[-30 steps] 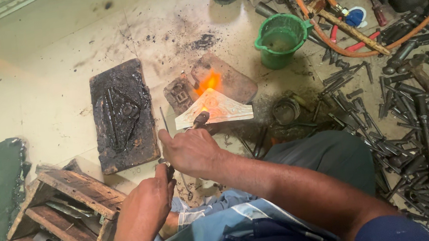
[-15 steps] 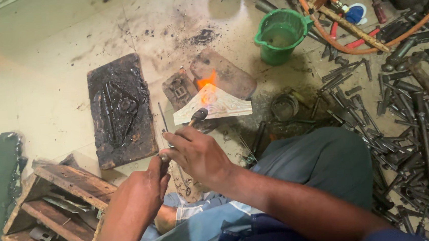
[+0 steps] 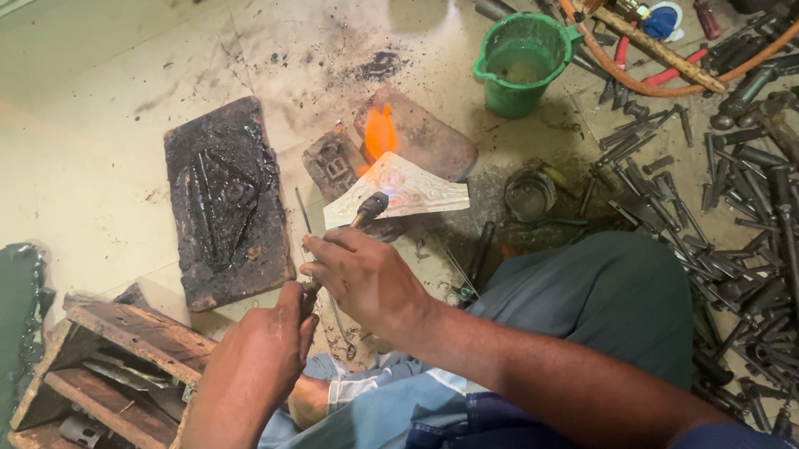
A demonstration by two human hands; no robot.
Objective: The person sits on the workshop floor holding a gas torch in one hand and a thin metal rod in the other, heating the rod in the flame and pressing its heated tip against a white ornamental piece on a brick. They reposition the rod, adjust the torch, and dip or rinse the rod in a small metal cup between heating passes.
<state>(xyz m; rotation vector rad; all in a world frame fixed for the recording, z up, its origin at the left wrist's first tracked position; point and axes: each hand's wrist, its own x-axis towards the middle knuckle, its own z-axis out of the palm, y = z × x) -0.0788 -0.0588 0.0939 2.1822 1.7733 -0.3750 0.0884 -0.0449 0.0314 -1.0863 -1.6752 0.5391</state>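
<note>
My right hand (image 3: pixel 366 277) grips a gas torch (image 3: pixel 371 206) whose nozzle points away from me. Its orange flame (image 3: pixel 379 131) plays over a pale embossed metal sheet (image 3: pixel 408 189) that lies on brown firebricks (image 3: pixel 427 140). My left hand (image 3: pixel 261 351) sits just left of and below the right, fingertips pinched on a thin metal rod (image 3: pixel 303 214) that reaches up toward the sheet's left corner. Both hands are over my knee in grey trousers.
A black pitch-covered slab (image 3: pixel 227 203) lies left of the sheet. A green bucket (image 3: pixel 519 60), an orange hose (image 3: pixel 687 82) and a small round tin (image 3: pixel 529 193) are beyond. Several steel punches (image 3: pixel 760 230) cover the floor at right. A wooden tool box (image 3: pixel 95 382) stands lower left.
My left hand has come up close beside the right, with the thin rod in its fingertips. The torch and flame stay on the sheet.
</note>
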